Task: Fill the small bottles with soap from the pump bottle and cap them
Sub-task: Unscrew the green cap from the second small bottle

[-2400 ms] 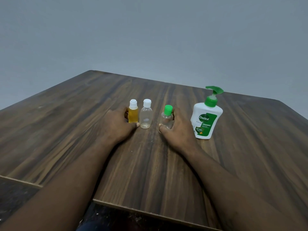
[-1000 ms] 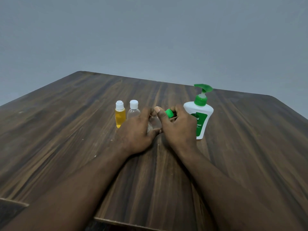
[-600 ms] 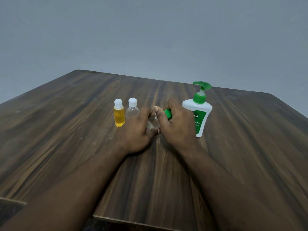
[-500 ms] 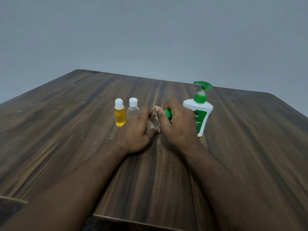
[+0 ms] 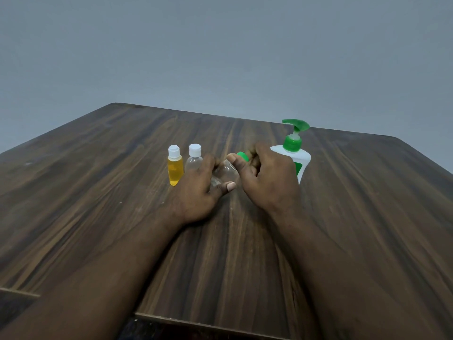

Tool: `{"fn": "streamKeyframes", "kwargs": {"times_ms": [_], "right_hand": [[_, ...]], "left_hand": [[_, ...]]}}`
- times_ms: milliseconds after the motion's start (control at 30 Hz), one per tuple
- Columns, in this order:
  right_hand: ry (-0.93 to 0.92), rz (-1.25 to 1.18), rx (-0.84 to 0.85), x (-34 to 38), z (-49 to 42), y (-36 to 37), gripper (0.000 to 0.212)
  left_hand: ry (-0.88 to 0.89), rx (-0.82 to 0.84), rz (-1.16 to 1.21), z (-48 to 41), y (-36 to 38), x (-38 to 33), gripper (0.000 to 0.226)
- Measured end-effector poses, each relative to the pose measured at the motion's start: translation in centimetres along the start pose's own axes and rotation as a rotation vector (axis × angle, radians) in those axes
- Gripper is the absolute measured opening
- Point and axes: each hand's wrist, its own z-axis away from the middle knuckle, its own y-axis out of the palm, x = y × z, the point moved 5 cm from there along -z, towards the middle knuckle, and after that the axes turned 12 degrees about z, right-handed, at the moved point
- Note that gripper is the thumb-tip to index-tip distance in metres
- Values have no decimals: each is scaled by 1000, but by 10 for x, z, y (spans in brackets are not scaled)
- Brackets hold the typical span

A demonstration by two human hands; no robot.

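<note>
Between left hand (image 5: 196, 192) and right hand (image 5: 269, 182), clear bottle (image 5: 224, 174) leans, cap (image 5: 243, 156) upper-right.

You are facing a dark wood-grain table (image 5: 93, 182), its streaks running away from you toward the far edge. A plain grey-blue wall (image 5: 220, 50) is filling the view behind it, and soft, even light is falling across both.

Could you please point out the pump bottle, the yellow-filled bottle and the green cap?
pump bottle (image 5: 303, 158), head view, on its white shoulder.
yellow-filled bottle (image 5: 175, 171), head view, on its yellow body.
green cap (image 5: 243, 156), head view, on its visible side.
</note>
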Motion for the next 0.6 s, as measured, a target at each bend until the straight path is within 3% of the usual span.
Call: {"fn": "streamKeyframes", "kwargs": {"times_ms": [67, 167, 267, 400, 500, 600], "right_hand": [[2, -3, 2, -1, 0, 2, 44], [-53, -231, 74, 5, 0, 6, 22], [2, -326, 96, 7, 1, 6, 57], [69, -178, -20, 7, 2, 4, 38], [28, -204, 3, 7, 3, 6, 24], [3, -323, 49, 10, 2, 4, 43]], "left_hand": [[-2, 2, -11, 0, 1, 0, 34], [-13, -28, 4, -1, -1, 2, 33], [4, -22, -10, -2, -2, 1, 33], [23, -1, -31, -2, 0, 2, 39], [9, -10, -33, -2, -1, 3, 47], [-4, -8, -10, -2, -2, 1, 48]]}}
